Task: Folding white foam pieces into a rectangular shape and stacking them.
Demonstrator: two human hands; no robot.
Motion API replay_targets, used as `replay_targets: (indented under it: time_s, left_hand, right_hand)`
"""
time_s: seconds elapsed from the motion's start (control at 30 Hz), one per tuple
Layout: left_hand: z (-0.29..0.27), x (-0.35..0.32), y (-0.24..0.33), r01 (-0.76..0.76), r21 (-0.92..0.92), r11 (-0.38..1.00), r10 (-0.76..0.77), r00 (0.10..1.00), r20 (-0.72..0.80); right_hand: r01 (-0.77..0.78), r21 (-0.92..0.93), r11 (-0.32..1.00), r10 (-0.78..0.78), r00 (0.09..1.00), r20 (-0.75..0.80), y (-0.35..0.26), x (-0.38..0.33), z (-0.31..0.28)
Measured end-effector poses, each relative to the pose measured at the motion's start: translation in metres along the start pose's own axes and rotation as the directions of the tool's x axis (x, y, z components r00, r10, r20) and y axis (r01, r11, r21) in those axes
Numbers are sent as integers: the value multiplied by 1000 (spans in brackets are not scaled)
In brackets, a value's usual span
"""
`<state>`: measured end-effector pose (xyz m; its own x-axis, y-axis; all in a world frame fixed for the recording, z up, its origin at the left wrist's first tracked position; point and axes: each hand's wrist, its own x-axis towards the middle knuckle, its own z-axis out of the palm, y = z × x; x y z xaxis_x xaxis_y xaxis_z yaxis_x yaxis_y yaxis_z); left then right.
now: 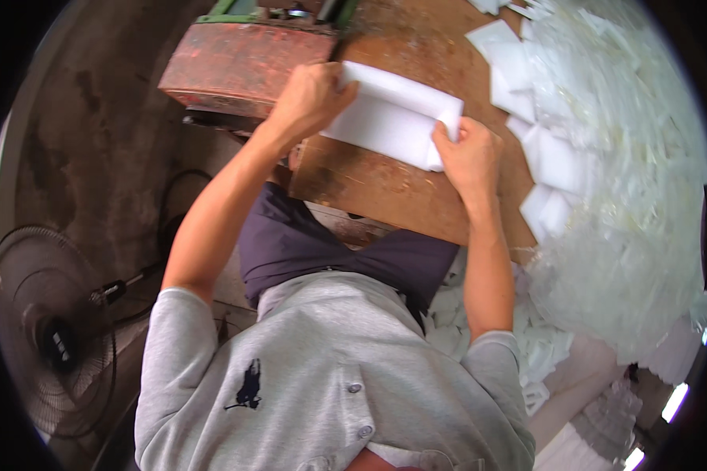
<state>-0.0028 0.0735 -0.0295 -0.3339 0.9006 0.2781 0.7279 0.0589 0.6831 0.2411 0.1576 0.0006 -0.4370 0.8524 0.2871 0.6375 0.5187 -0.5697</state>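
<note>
1. the white foam piece (377, 129) is held above or on the near part of the brown wooden tabletop (369, 188), just beside the red metal box (247, 63); whether its underside touches the wood, i cannot tell.
2. as i judge it, the work on this piece is partway along; a long panel on its far side stands up or is bent over, with a shaded crease beneath it, while the near panel lies fairly flat; what seems left is settling the shape and letting go, as both hands are on it.
3. loose white pieces (511, 63) lie along the right side of the tabletop, next to a heap of clear plastic (628, 188); whether they are finished or waiting, the view does not tell.
4. the left hand (314, 96) is closed in a pinch at the piece's far left corner; its thumb lies along the edge, the other fingers curled and partly hidden.
5. the right hand (473, 153) pinches the right end, thumb on the near face and fingers bent behind; there is little gap beyond the foam's own thickness.
</note>
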Motion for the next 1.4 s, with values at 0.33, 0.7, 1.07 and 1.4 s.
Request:
replay_targets:
  time_s: [0.33, 0.7, 1.07, 1.4]
  left_hand:
    - [6, -1, 1, -16, 30, 999, 16, 1000, -25]
    - [15, -5, -9, -43, 143, 989, 59, 992, -108]
    - [38, -97, 162, -687, 21, 726, 687, 726, -27]
    - [43, -28, 67, -403, 120, 907, 361, 893, 270]
  right_hand:
    - [-34, 44, 998, 33, 999, 26, 10, -1, 11]
    - [86, -86, 993, -82, 995, 49, 10, 15, 19]
    - [60, -219, 974, -30, 990, 137, 47, -8, -30]
    - [122, -215, 969, -115, 992, 44, 45, -7, -13]
